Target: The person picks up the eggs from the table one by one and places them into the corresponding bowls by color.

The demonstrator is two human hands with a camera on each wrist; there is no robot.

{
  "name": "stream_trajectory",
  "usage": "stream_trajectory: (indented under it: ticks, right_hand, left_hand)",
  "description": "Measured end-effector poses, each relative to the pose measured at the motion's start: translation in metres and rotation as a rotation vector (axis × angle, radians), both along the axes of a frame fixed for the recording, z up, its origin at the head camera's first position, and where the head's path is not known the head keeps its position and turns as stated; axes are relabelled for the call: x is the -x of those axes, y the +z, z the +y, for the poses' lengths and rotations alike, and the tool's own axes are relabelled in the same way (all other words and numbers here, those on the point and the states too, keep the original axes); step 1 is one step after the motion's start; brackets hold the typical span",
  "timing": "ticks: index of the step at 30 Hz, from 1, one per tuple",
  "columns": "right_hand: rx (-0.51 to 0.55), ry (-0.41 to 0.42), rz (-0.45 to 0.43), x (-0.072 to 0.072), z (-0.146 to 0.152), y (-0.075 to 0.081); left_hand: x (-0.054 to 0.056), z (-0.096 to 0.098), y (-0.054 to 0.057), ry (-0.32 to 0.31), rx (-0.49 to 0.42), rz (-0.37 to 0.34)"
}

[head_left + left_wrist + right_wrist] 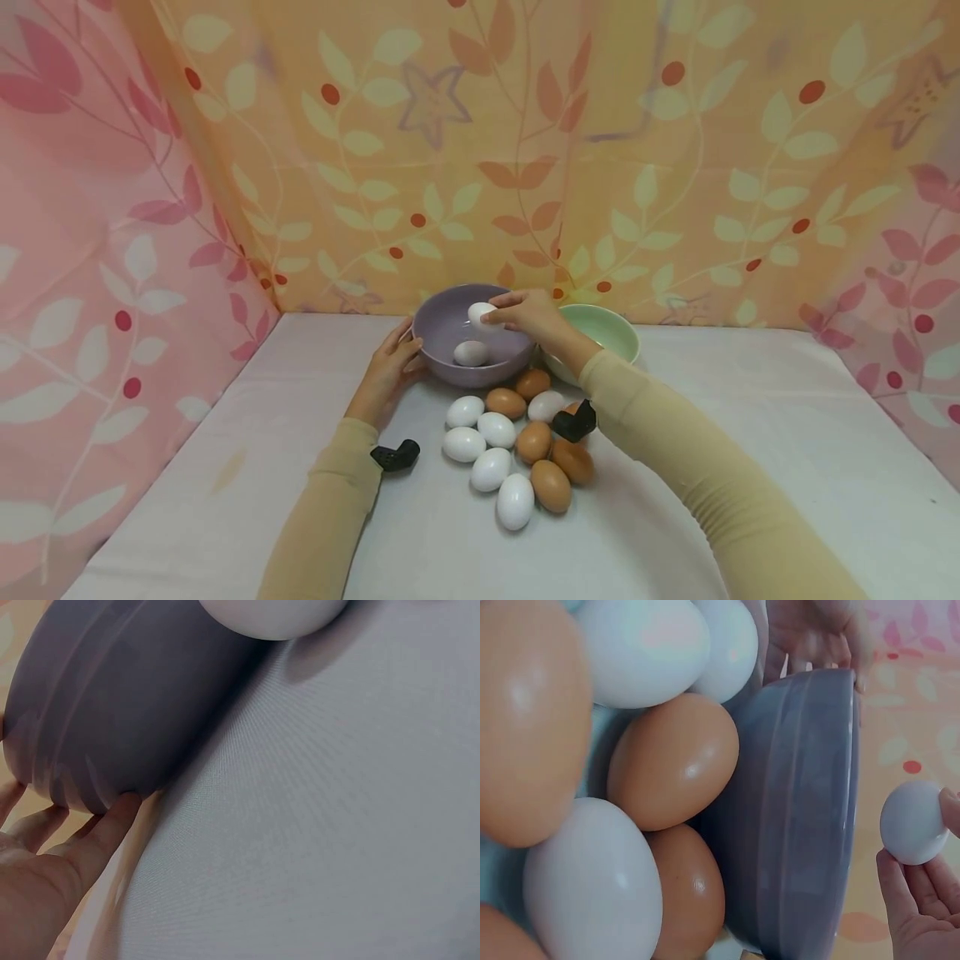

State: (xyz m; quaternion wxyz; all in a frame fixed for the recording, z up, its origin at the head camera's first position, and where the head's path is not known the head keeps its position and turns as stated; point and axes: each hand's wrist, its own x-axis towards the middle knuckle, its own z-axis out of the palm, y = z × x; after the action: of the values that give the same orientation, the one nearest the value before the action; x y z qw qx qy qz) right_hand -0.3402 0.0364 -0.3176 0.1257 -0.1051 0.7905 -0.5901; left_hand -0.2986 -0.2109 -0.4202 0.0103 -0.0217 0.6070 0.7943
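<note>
My right hand [528, 315] pinches a white egg [482, 315] between thumb and fingers, over the purple bowl [438, 367]. In the right wrist view that egg [913, 823] shows just past the bowl's rim. Another white egg [471, 353] lies inside the bowl. My left hand [392, 358] holds the bowl at its left side, thumb near the rim; in the left wrist view its fingers [105, 832] lie against the outer wall. In front of the bowl, white eggs [464, 445] lie mostly to the left and brown eggs [551, 486] mostly to the right.
A light green bowl [600, 325] stands right of the purple one, partly hidden by my right forearm. One white egg [546, 407] lies among the brown ones. A white cloth [750, 417] covers the table, with patterned curtains [450, 167] behind and at both sides.
</note>
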Motion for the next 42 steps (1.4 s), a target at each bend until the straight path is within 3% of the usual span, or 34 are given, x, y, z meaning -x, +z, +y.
stream_trajectory:
  ticks: [13, 18, 28, 42]
  right_hand:
    - [-0.005, -0.098, 0.028, 0.019, -0.007, -0.006]
    - [-0.009, -0.099, 0.049, 0.024, -0.013, -0.009]
    - [-0.162, -0.105, 0.137, 0.027, -0.020, -0.019]
    - [-0.211, -0.116, 0.168, 0.033, -0.028, -0.036]
  left_hand:
    - [0.006, 0.004, 0.001, -0.007, 0.004, 0.002]
    - [0.005, 0.004, 0.001, -0.007, 0.009, 0.010]
    - [0.002, 0.002, 0.002, -0.005, 0.005, 0.016]
    - [0.000, 0.000, 0.000, -0.012, 0.000, 0.014]
